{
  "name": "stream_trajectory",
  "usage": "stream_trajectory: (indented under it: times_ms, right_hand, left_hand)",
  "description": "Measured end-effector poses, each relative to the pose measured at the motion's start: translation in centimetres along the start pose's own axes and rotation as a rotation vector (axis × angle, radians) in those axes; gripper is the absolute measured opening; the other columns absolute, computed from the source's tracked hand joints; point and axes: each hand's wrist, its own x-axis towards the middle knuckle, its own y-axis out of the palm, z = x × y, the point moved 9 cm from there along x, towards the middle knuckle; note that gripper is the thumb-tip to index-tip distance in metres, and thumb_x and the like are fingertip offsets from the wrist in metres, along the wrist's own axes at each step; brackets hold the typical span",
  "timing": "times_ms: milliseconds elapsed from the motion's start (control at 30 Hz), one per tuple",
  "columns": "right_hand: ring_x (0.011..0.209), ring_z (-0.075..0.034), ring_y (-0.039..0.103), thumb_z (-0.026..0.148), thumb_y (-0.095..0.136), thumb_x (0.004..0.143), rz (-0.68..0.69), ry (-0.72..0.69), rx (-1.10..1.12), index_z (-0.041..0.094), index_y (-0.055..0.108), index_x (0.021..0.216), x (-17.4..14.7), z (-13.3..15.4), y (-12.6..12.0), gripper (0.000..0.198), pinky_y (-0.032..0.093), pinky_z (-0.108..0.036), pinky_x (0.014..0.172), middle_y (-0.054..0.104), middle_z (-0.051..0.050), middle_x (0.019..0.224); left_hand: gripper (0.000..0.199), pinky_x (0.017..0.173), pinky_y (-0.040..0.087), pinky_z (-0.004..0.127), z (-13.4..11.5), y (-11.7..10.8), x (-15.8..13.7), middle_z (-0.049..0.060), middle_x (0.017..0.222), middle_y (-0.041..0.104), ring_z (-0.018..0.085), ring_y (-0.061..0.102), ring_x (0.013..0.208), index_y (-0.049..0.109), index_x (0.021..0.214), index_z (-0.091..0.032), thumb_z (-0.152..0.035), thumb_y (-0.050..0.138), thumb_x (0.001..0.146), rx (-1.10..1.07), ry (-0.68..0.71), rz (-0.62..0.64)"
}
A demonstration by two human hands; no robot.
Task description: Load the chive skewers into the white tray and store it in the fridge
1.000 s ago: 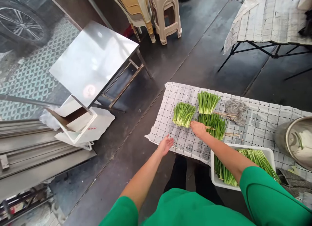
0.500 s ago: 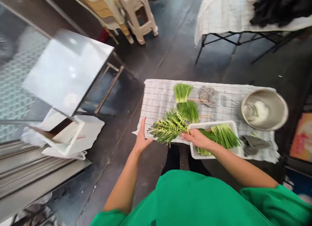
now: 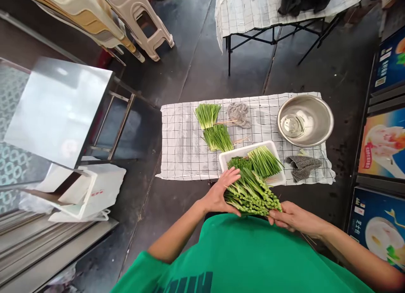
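Note:
A thick bundle of chive skewers (image 3: 251,196) lies across both hands, just in front of the green shirt. My right hand (image 3: 292,218) is closed on its thin sticks at the right end. At the other end my left hand (image 3: 220,194) clasps the leaves, with the fingers on the far side and the thumb on the near side. Right behind the bundle stands a white tray (image 3: 280,177), partly covered by it, with more cut chives (image 3: 265,161) inside. Two other bunches of chives on sticks, a far one (image 3: 208,115) and a nearer one (image 3: 218,138), lie on the table.
The low table has a checked cloth (image 3: 180,145). On it are a steel bowl (image 3: 324,126), a dark grey cloth (image 3: 304,167) and a crumpled grey rag (image 3: 239,114). Around it stand a metal-topped table (image 3: 60,107), stacked stools (image 3: 139,23), a white box (image 3: 101,185) and another covered table (image 3: 247,12).
The chive bundle has come closer to my body and to the right, in my right hand. My left hand, apart from it before, now clasps its leafy end. The view has shifted right.

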Motion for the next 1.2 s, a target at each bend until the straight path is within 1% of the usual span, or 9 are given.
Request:
stream_trajectory:
  times_ms: [133,300,533,600,733,867,967,1067,1200]
  right_hand:
    - [0.051,-0.006,0.027,0.07,0.054,0.087,-0.037,-0.02,0.072,0.012,0.066,0.095,-1.9,-0.9,-2.4,0.06,0.02,-0.023,0.047,0.037,0.006,0.06]
    - [0.049,-0.004,0.023,0.071,0.053,0.088,-0.064,0.034,0.06,0.011,0.064,0.102,-3.7,-2.1,-5.1,0.063,0.015,-0.023,0.045,0.043,0.005,0.063]
    - [0.044,-0.003,0.021,0.071,0.051,0.089,0.107,0.149,0.011,0.015,0.06,0.097,-4.9,-2.5,-6.0,0.057,0.013,-0.02,0.04,0.045,0.006,0.061]
    - [0.043,-0.003,0.025,0.072,0.053,0.087,0.152,0.188,-0.008,0.015,0.058,0.093,-5.1,-2.6,-6.0,0.057,0.017,-0.02,0.039,0.045,0.006,0.059]
    - [0.042,-0.003,0.027,0.074,0.057,0.083,0.173,0.248,-0.027,0.016,0.056,0.087,-5.5,-2.8,-6.2,0.058,0.021,-0.019,0.037,0.043,0.007,0.057]
    - [0.042,-0.002,0.016,0.077,0.062,0.076,-0.017,0.258,0.08,0.02,0.05,0.085,-5.4,-2.8,-7.4,0.059,0.011,-0.018,0.036,0.032,0.011,0.057]
    - [0.042,-0.002,0.014,0.076,0.066,0.073,-0.213,0.212,0.172,0.021,0.044,0.08,-5.7,-2.6,-8.5,0.059,0.008,-0.018,0.037,0.027,0.012,0.056]
    - [0.042,-0.003,0.016,0.073,0.066,0.074,-0.355,0.127,0.233,0.022,0.043,0.079,-6.0,-2.4,-9.0,0.056,0.01,-0.018,0.037,0.029,0.011,0.057]
    - [0.04,-0.004,0.017,0.073,0.063,0.073,-0.611,0.0,0.282,0.023,0.046,0.082,-5.6,-2.9,-9.4,0.054,0.012,-0.019,0.037,0.027,0.012,0.055]
  left_hand:
    - [0.091,0.124,0.01,0.059,-1.1,1.5,3.1,0.014,0.155,0.042,0.037,0.028,0.149,0.049,0.142,-0.026,-0.058,0.084,0.065,-0.132,0.02,-0.03]
    - [0.068,0.126,0.013,0.055,-0.4,4.7,5.0,0.007,0.149,0.051,0.032,0.041,0.143,0.058,0.129,-0.029,-0.049,0.084,0.07,-0.298,-0.057,-0.095]
    - [0.077,0.12,0.032,0.05,-0.4,7.8,4.8,0.015,0.16,0.033,0.034,0.025,0.15,0.053,0.135,-0.023,-0.053,0.083,0.07,-0.41,-0.101,-0.076]
    - [0.075,0.12,0.031,0.049,-0.7,8.3,4.9,0.015,0.159,0.035,0.033,0.026,0.15,0.052,0.136,-0.024,-0.053,0.081,0.073,-0.434,-0.073,-0.089]
    - [0.1,0.124,0.022,0.05,-0.5,9.3,6.0,0.015,0.16,0.034,0.031,0.028,0.15,0.029,0.154,-0.026,-0.056,0.079,0.073,-0.388,-0.082,-0.03]
    - [0.12,0.125,0.002,0.055,1.2,8.9,7.3,0.014,0.167,0.014,0.034,0.009,0.154,0.011,0.16,-0.026,-0.063,0.079,0.069,-0.278,-0.231,0.024]
    - [0.133,0.124,0.006,0.056,2.9,6.8,6.8,0.015,0.168,0.0,0.037,-0.001,0.154,0.003,0.161,-0.023,-0.066,0.081,0.063,-0.278,-0.431,-0.09]
    - [0.126,0.124,0.011,0.056,3.8,5.1,5.4,0.016,0.167,0.005,0.036,0.004,0.154,0.007,0.161,-0.023,-0.07,0.077,0.066,-0.396,-0.615,-0.27]
    - [0.126,0.122,0.025,0.05,2.9,8.2,5.9,0.022,0.165,0.016,0.036,0.018,0.152,0.008,0.161,-0.021,-0.072,0.074,0.068,-0.858,-0.768,-0.284]
